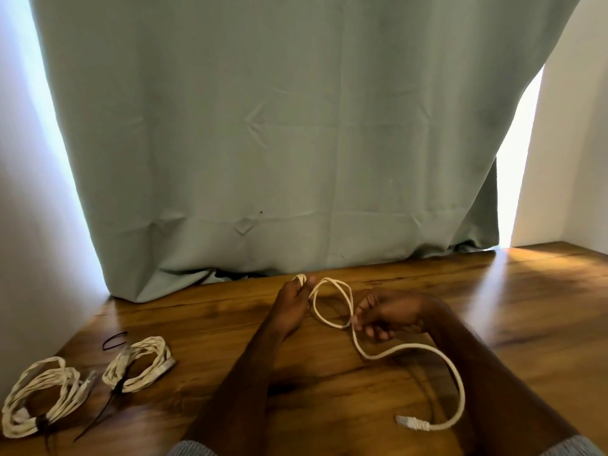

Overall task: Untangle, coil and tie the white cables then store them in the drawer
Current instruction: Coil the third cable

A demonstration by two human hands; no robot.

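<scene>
A white cable (411, 348) lies partly coiled between my hands over the wooden table (526, 307). My left hand (292, 304) grips one end of the loops, the cable poking out above its fingers. My right hand (385, 314) pinches the cable where the loop crosses itself. From there the loose tail curves right and down to a plug (411, 422) lying on the table near the front edge. Two coiled white cables lie at the left, one (39, 394) at the far left and one (139, 363) beside it, each bound with a dark tie.
A loose black tie (114, 340) lies behind the coiled cables. A grey-green curtain (279, 143) hangs along the table's back edge, with white walls on either side. No drawer is in view.
</scene>
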